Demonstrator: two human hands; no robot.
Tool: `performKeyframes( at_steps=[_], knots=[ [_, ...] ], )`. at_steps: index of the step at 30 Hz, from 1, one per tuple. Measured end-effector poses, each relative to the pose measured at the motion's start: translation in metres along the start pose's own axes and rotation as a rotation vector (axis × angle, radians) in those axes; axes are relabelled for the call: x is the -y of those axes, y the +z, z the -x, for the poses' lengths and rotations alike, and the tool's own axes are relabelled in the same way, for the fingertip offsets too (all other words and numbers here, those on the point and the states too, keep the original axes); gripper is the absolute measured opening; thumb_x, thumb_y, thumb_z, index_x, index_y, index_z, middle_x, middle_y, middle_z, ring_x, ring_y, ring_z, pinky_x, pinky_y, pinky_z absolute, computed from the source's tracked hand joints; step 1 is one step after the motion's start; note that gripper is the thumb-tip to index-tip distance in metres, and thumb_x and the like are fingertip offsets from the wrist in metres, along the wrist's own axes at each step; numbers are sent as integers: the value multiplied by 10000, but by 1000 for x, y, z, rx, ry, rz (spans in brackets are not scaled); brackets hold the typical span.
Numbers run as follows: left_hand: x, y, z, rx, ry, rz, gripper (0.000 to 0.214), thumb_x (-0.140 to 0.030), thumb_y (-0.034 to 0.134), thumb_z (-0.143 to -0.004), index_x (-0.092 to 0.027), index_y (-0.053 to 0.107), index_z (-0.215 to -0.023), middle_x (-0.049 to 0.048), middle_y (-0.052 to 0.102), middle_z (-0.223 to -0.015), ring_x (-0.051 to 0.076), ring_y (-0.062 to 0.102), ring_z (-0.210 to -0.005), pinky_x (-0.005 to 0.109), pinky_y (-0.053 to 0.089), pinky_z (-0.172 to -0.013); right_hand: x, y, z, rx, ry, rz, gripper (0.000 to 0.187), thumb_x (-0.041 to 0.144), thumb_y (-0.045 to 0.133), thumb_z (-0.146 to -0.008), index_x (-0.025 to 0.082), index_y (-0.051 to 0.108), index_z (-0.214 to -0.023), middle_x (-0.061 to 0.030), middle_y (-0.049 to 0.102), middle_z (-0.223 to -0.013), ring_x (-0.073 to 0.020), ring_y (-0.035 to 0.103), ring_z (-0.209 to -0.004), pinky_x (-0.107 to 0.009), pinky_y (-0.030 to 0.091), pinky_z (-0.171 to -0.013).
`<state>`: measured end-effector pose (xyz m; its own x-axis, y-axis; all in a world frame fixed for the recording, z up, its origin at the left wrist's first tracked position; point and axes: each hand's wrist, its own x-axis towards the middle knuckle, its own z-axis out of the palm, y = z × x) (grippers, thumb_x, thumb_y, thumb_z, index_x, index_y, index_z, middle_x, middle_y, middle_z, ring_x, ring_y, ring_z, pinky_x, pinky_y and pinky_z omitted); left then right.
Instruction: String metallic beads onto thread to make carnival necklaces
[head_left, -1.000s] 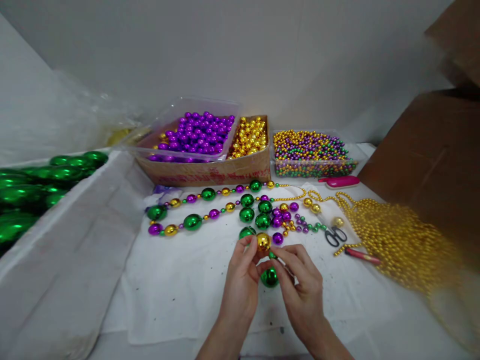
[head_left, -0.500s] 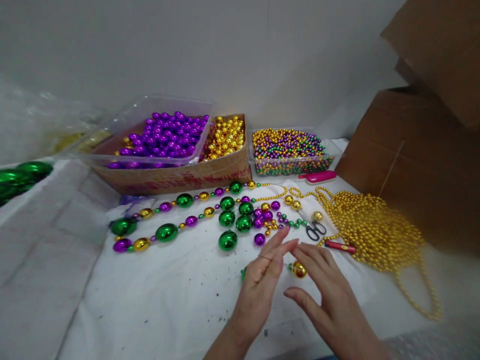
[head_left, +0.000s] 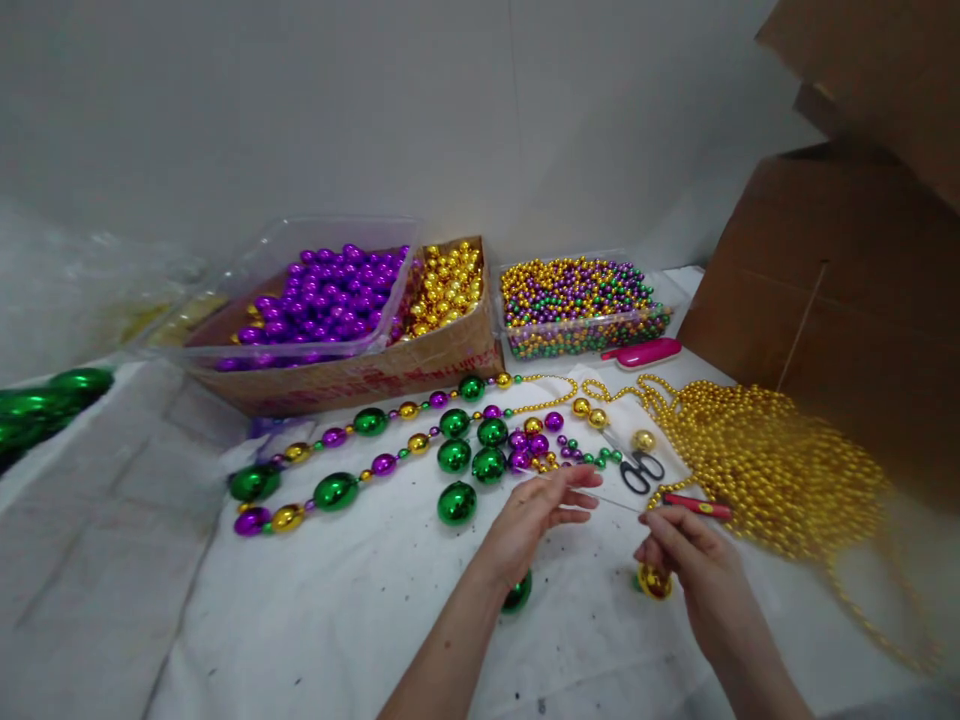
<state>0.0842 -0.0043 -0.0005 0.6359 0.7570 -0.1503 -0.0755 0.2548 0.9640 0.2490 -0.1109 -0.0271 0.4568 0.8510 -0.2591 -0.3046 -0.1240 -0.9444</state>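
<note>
Head view: left hand [head_left: 534, 512], spread, and right hand [head_left: 691, 552], pinching a thread [head_left: 619, 503], now stand farther apart, apparently drawing it straighter; gold bead [head_left: 655, 582] just below the right hand.

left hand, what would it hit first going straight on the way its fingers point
The left hand would likely meet the black scissors handles first; its height above the white cloth is unclear, so it could pass over them.
</note>
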Motion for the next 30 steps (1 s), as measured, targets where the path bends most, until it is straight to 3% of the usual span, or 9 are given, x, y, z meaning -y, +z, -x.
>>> performKeyframes(
  at_steps=[2, 5, 9, 13, 16, 19, 22, 25, 30],
  knots=[
    [5, -7, -17, 22, 0, -373, 302, -319, 528, -853, -179, 637, -1097, 105, 618, -1145, 225, 593, -932, 384, 458, -843, 3, -7, -1, -115, -52, -74, 239, 409, 694, -740, 183, 655, -807, -1, 603, -621, -106, 505, -552, -189, 342, -453],
    [16, -11, -43, -158, 83, -914, 211, -166, 526, -823, -193, 643, -997, 80, 602, -1103, 222, 535, -1001, 394, 384, -931, 11, -10, -1, -194, -137, -95, 221, 373, 723, -715, 168, 641, -720, -30, 631, -881, -67, 462, -544, -176, 293, -404],
    [29, -6, -62, -251, 70, -1030, 193, -72, 481, -805, -186, 623, -871, 114, 590, -1064, 259, 471, -1095, 427, 323, -964, 14, -2, 1, -124, -104, -159, 229, 385, 659, -784, 174, 598, -719, 11, 590, -743, -41, 362, -453, -172, 235, -380],
    [28, -10, -62, -269, 71, -894, 133, -98, 533, -779, -180, 629, -822, 111, 628, -940, 265, 528, -992, 402, 374, -890, 7, 2, 0, -55, -13, -205, 229, 418, 612, -811, 192, 588, -836, 27, 589, -636, -36, 299, -361, -180, 193, -350],
    [21, -20, -48, -261, 37, -692, 174, -218, 538, -822, -173, 626, -966, 81, 653, -872, 192, 591, -781, 302, 451, -703, 0, -2, 3, 6, 62, -158, 294, 432, 597, -812, 174, 595, -952, 5, 618, -608, -36, 284, -339, -185, 169, -356],
    [15, -28, -28, -247, -88, -69, 279, -261, 557, -838, -156, 600, -1093, 93, 662, -936, 128, 604, -704, 222, 457, -604, -3, -6, 14, 44, 100, -83, 326, 431, 576, -828, 155, 595, -1001, -7, 620, -588, -36, 272, -361, -190, 162, -380],
    [12, -31, -12, -252, -175, 441, 261, -168, 630, -789, -150, 641, -1049, 93, 669, -940, 117, 621, -743, 206, 490, -656, -4, -5, 26, 40, 119, 17, 355, 450, 562, -832, 154, 594, -1025, 4, 589, -554, -48, 268, -383, -193, 129, -379],
    [13, -32, -3, -268, -169, 579, 238, -128, 618, -794, -140, 656, -1028, 91, 678, -902, 123, 631, -754, 227, 514, -705, -3, -3, 34, 23, 116, 99, 367, 468, 558, -826, 161, 597, -1022, 10, 565, -537, -62, 291, -396, -195, 125, -376],
    [16, -34, 3, -284, -131, 592, 236, -139, 609, -809, -133, 650, -1041, 95, 676, -897, 123, 632, -757, 238, 520, -725, -4, -2, 39, 7, 103, 151, 365, 481, 561, -822, 173, 607, -1013, 12, 552, -552, -77, 329, -427, -197, 182, -381]
  ],
)
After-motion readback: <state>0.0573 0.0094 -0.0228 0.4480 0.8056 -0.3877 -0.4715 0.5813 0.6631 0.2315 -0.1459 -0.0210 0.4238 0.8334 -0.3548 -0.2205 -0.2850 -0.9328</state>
